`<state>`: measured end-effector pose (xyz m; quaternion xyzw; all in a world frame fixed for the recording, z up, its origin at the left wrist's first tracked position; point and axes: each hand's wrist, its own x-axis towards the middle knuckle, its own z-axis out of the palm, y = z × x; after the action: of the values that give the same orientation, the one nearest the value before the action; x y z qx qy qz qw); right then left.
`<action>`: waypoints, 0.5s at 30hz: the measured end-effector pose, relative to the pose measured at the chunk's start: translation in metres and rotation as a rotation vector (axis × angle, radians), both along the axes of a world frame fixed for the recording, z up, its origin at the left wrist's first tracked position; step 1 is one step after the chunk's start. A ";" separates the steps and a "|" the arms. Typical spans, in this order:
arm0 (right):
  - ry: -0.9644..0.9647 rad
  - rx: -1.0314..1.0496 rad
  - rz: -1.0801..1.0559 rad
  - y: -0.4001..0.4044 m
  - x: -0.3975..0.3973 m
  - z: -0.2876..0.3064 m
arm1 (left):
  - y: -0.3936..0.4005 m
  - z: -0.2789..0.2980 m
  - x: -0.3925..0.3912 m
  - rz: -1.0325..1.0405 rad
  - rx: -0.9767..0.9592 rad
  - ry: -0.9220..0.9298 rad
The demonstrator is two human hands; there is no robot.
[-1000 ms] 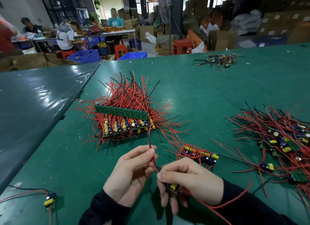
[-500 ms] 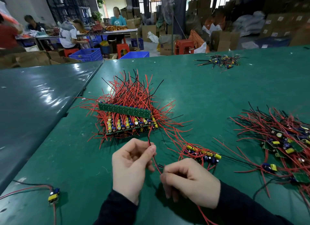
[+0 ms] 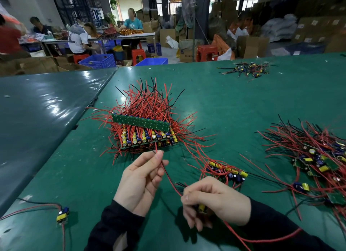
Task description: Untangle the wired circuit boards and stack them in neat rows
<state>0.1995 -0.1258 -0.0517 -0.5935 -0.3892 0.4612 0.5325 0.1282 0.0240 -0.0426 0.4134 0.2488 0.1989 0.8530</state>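
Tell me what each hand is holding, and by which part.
The left hand pinches the wires near their free end; the right hand grips the circuit board at the wires' other end.

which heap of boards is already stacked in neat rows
The stacked pile just beyond the left hand; the right heap and far heap lie tangled.

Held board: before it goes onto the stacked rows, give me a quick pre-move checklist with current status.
1. Board gripped: ok, right hand curls round the held board.
2. Red wire controlled: ok, left hand pinches it.
3. Wire free of the small cluster: cannot tell.
4. Stacked rows tidy: ok.
5. Front edge of stacked rows free of loose wires: not ok.
6. Tangled pile cleared: not ok.
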 end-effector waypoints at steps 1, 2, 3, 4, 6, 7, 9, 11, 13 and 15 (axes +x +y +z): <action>0.023 0.010 0.016 0.000 0.000 0.000 | 0.001 0.001 -0.001 -0.012 -0.016 -0.007; 0.044 0.022 0.030 -0.001 0.000 0.001 | 0.001 0.002 -0.001 -0.015 -0.012 -0.018; 0.058 0.033 0.039 -0.001 0.000 0.002 | 0.001 0.002 -0.001 -0.007 0.008 -0.028; 0.059 0.039 0.041 0.000 0.000 0.002 | 0.002 0.002 -0.002 0.012 0.038 -0.039; 0.031 0.031 0.026 0.000 0.000 0.000 | 0.001 0.000 -0.001 0.070 0.097 -0.046; 0.014 0.023 0.017 0.001 0.000 -0.001 | 0.001 0.000 -0.001 0.094 0.128 -0.046; -0.001 0.010 0.018 0.001 0.000 -0.002 | 0.001 -0.002 0.000 0.108 0.178 -0.043; 0.002 0.003 0.033 0.001 0.000 -0.004 | 0.002 -0.003 0.000 0.083 0.164 -0.039; 0.002 0.004 0.041 0.001 0.000 -0.004 | 0.003 -0.005 0.000 0.079 0.131 -0.052; -0.013 0.002 0.025 0.001 0.001 -0.004 | 0.003 -0.008 0.000 0.140 0.203 -0.074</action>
<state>0.2002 -0.1253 -0.0560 -0.5911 -0.4005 0.4635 0.5248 0.1282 0.0274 -0.0505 0.4717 0.2242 0.2973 0.7993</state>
